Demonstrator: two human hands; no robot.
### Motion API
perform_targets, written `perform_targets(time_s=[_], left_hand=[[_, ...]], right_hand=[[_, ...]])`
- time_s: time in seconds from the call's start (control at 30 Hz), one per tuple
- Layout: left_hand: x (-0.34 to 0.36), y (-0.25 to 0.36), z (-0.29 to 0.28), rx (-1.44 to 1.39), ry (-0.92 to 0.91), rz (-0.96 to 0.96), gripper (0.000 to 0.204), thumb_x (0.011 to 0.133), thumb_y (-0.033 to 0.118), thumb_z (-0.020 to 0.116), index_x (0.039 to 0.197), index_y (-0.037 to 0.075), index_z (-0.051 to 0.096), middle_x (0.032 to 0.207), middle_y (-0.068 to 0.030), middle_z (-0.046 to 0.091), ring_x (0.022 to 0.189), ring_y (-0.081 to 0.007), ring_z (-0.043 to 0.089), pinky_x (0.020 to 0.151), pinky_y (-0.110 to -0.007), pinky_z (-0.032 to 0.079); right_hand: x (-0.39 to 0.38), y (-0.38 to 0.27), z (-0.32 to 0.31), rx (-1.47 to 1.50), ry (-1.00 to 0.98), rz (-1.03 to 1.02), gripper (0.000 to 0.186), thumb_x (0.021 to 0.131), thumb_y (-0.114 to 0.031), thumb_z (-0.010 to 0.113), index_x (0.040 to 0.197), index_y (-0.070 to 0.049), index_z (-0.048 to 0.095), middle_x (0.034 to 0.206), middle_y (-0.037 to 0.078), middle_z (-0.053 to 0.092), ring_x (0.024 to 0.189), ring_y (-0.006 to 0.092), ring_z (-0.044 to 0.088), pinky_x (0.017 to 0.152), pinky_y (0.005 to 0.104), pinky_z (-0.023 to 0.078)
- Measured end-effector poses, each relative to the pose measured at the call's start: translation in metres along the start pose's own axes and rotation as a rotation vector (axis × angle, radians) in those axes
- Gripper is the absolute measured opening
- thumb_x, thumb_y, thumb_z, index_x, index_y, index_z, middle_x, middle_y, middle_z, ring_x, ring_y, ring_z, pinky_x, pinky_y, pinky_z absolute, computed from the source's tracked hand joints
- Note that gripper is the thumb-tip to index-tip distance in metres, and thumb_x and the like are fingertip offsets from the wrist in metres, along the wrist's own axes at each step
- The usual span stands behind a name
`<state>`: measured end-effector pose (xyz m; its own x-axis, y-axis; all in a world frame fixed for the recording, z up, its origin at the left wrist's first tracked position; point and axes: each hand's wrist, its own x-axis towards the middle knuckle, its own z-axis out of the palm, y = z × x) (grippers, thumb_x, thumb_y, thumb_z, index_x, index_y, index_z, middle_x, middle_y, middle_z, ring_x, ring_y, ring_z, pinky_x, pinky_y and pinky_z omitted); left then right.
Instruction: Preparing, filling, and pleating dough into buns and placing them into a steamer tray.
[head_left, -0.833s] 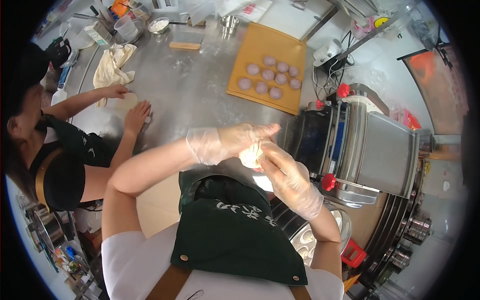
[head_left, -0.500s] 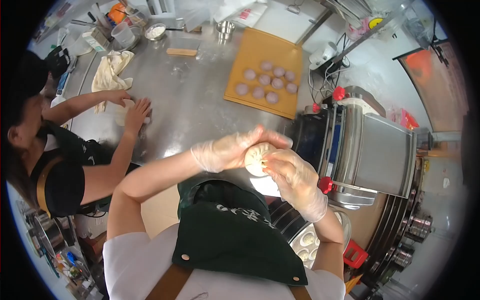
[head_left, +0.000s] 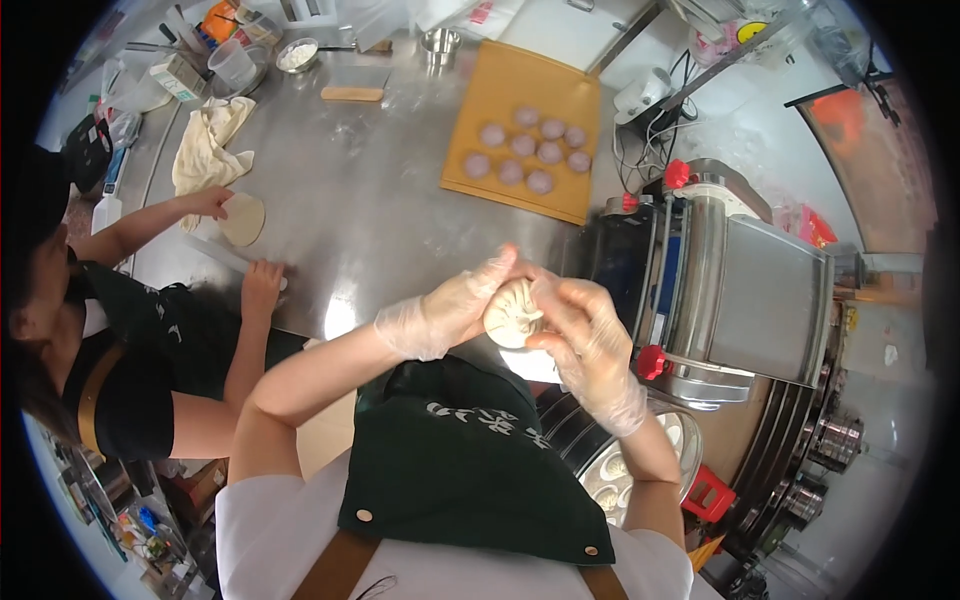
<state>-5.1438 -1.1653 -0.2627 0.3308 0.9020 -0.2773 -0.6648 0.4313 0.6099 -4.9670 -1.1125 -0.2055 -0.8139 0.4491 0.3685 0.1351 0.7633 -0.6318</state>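
A pleated white bun (head_left: pixel 506 322) is cupped in my left hand (head_left: pixel 452 308), which wears a clear plastic glove. Its folds gather toward a small twisted tip on top. My right hand (head_left: pixel 590 345), gloved as well, closes thumb and fingers at that tip and along the bun's right side. Both hands hold the bun above the front edge of the steel table (head_left: pixel 370 200). The underside of the bun is hidden by my left palm and fingers.
A yellow board (head_left: pixel 470 120) carries several pale purple dough balls. Right of me stands a metal roller machine (head_left: pixel 765 300) with red knobs; below it, a round steamer holds several buns (head_left: pixel 612 466). At left, a co-worker handles a flat dough round (head_left: pixel 242 219) and rolling pin (head_left: pixel 218 254).
My right fingers have shifted at the bun's tip, which now shows twisted. The co-worker's rolling pin has come off the dough round, and one of their hands is at its edge.
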Motion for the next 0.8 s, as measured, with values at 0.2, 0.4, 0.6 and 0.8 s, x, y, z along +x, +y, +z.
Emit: perform_targets(time_s=[0.2, 0.4, 0.6, 0.8], left_hand=[[0.003, -0.006, 0.008, 0.059, -0.081, 0.202, 0.079, 0.092, 0.070, 0.034, 0.130, 0.002, 0.048, 0.124, -0.0108, 0.056, 0.116, -0.0198, 0.055, 0.101, -0.038, 0.045], [-0.003, 0.005, 0.011, 0.134, -0.171, 0.022, 0.085, 0.089, 0.073, 0.034, 0.132, 0.000, 0.046, 0.123, -0.0120, 0.057, 0.116, -0.0202, 0.056, 0.101, -0.037, 0.045], [-0.003, 0.030, 0.020, 0.155, -0.322, -0.229, 0.086, 0.090, 0.072, 0.034, 0.134, -0.001, 0.044, 0.119, -0.0133, 0.059, 0.108, -0.0232, 0.062, 0.096, -0.038, 0.050], [-0.004, 0.004, 0.029, 0.107, -0.183, 0.090, 0.077, 0.095, 0.064, 0.037, 0.135, -0.001, 0.044, 0.124, -0.0115, 0.056, 0.114, -0.0208, 0.057, 0.099, -0.037, 0.046]], right_hand=[[-0.010, 0.004, 0.020, 0.017, 0.292, 0.186, 0.046, 0.067, -0.005, 0.084, 0.108, -0.006, 0.062, 0.098, 0.010, 0.061, 0.074, 0.0171, 0.062, 0.060, 0.0273, 0.052], [-0.019, 0.012, 0.001, 0.047, 0.106, -0.054, 0.035, 0.074, -0.004, 0.078, 0.104, -0.004, 0.061, 0.097, 0.012, 0.060, 0.076, 0.0269, 0.065, 0.061, 0.0343, 0.055], [-0.014, 0.011, -0.020, -0.029, -0.116, -0.191, 0.028, 0.079, -0.001, 0.072, 0.104, -0.004, 0.061, 0.097, 0.011, 0.058, 0.074, 0.0264, 0.064, 0.060, 0.0340, 0.055], [-0.013, 0.007, -0.015, -0.118, 0.205, -0.048, 0.040, 0.072, -0.002, 0.079, 0.109, -0.004, 0.061, 0.099, 0.012, 0.059, 0.075, 0.0240, 0.064, 0.056, 0.0318, 0.055]])
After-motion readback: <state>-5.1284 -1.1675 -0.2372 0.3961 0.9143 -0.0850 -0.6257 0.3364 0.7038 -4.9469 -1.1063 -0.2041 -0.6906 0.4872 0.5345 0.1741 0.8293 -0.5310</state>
